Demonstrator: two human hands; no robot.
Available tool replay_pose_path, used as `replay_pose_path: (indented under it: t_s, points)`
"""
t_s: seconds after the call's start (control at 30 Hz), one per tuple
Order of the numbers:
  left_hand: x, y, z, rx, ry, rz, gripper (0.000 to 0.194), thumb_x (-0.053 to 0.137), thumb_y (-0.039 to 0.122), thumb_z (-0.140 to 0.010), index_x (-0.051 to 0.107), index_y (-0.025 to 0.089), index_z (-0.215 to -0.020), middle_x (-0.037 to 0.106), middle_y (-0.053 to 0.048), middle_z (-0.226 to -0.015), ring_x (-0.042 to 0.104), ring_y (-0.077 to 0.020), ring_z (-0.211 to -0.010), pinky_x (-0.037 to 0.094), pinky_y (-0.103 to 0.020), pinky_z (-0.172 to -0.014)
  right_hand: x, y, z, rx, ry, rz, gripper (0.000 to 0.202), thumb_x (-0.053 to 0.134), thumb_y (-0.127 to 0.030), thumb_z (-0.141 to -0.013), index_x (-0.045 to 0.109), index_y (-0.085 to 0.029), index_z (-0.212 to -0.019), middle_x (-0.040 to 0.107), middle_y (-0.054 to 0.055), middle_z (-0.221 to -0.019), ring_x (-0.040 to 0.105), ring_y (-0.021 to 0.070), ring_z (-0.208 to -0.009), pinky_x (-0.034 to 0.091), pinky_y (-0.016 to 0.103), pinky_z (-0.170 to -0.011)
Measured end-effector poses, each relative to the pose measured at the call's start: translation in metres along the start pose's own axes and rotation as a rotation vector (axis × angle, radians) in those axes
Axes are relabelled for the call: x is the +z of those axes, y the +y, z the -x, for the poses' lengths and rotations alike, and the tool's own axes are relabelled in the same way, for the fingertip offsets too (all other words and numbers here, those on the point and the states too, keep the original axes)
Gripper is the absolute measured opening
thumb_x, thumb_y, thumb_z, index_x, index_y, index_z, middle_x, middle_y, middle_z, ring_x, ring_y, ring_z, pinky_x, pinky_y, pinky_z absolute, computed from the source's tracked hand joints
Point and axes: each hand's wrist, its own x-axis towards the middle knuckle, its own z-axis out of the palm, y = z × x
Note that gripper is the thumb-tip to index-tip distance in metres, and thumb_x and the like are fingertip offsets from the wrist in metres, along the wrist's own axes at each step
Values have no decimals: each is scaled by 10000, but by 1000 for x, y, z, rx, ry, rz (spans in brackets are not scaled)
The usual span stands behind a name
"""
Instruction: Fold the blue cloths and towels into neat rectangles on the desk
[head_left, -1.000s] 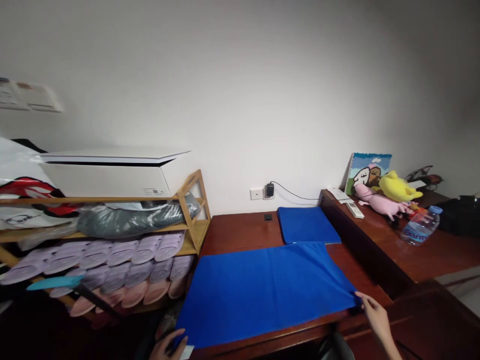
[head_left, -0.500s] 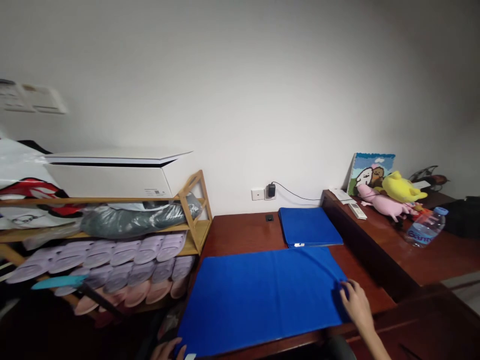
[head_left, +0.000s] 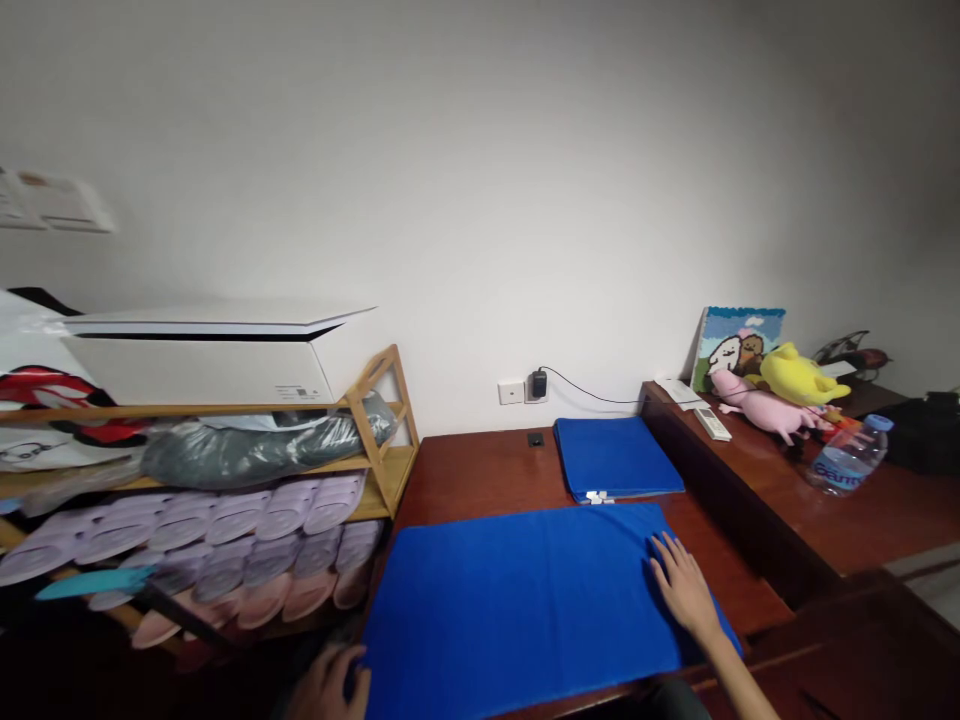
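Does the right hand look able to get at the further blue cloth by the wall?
Probably yes: the right hand, fingers spread over the nearer blue cloth, points toward the further blue cloth, and nothing tall stands between them, though exact reach is hard to judge.

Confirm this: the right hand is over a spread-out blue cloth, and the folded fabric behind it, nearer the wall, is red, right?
Not quite: the folded fabric is blue, not red, as the head view shows. The rest is right: the right hand is over the spread-out blue cloth, and the folded fabric lies behind it, nearer the wall.
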Motion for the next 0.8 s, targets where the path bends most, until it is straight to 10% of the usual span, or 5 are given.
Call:
replay_pose_path:
  t_s: [0.3,0.5,0.8]
  points:
    - [73,77,-118,196,-256,1,538,395,391,-1030,738,195,-1394,694,-137,-1546,637,-302,-1451,518,-494,-1225,13,-33,-70,61,-201,157,693,244,-489,-1097,370,-243,-1733,329,48,-1808,275,299,-1681,225,526,-1362]
    - [106,55,-116,145,-392,-120,604,429,452,-1052,575,245,-1601,542,-134,-1690,500,-330,-1576,407,-594,-1292,13,-23,-71,35,-163,168,665,269,-511,-1095,425,-303,-1707,404,36,-1781,360,270,-1646,295,507,-1334]
    - [99,35,-108,168,-410,-135,619,413,543,-1066,556,296,-1616,515,-110,-1714,492,-332,-1581,413,-573,-1289,17,-15,-83,76,-153,130,698,224,-478,-1087,397,-236,-1719,375,92,-1791,331,302,-1660,283,549,-1336]
